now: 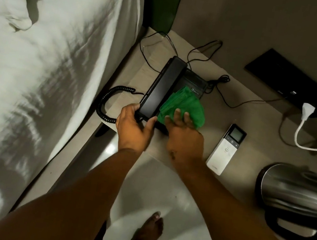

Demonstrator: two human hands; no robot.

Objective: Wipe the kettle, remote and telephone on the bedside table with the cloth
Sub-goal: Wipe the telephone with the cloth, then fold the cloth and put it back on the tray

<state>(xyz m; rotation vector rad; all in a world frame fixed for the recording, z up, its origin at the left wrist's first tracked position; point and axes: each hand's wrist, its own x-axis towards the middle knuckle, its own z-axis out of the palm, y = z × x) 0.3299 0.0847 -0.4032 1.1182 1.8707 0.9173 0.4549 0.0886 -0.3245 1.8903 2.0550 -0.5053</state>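
A black telephone [164, 87] sits on the bedside table [247, 117], its handset resting on the cradle. My left hand [133, 128] grips the near end of the telephone. My right hand [183, 138] presses a green cloth [184, 107] onto the telephone's keypad side, which the cloth hides. A white remote [225, 149] with a small screen lies to the right of my right hand. At the right edge, a steel kettle [297, 193] with a black handle stands on the table.
A bed with white sheets [48, 61] borders the table on the left. The coiled phone cord [106, 101] and thin black cables [201, 52] trail behind the telephone. A white plug [307, 109] sits in a black wall panel. My bare foot [148, 232] is on the floor below.
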